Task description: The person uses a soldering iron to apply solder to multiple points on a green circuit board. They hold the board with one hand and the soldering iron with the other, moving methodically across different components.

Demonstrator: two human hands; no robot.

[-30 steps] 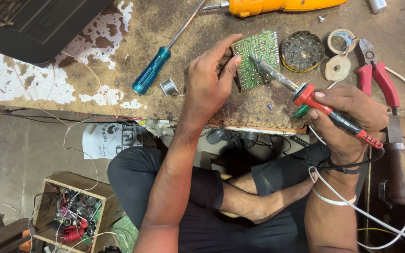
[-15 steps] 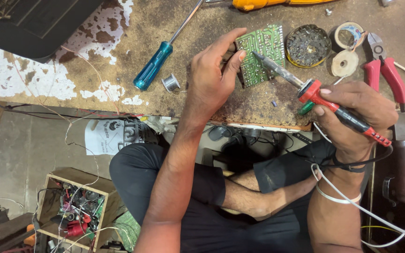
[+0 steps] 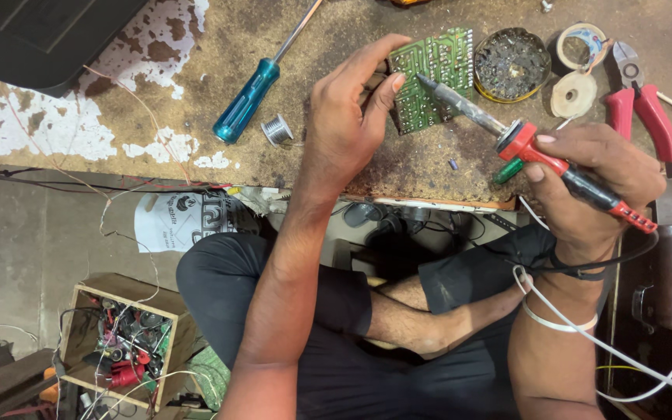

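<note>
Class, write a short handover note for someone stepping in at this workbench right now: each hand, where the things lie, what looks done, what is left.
Left hand: fingers steady the green circuit board at its left edge.
Right hand: grips the red-handled soldering iron; its tip rests on the board.
Nearby: small solder wire spool, blue-handled screwdriver, round metal tin, red-handled pliers.
Done: board held, iron placed.
Left: joint state too small to tell.

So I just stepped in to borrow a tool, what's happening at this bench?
A person sits cross-legged at a worn workbench. Their left hand steadies a green circuit board, and their right hand holds a red-handled soldering iron with its tip on the board. A blue screwdriver, a solder spool and red pliers lie nearby.
</note>
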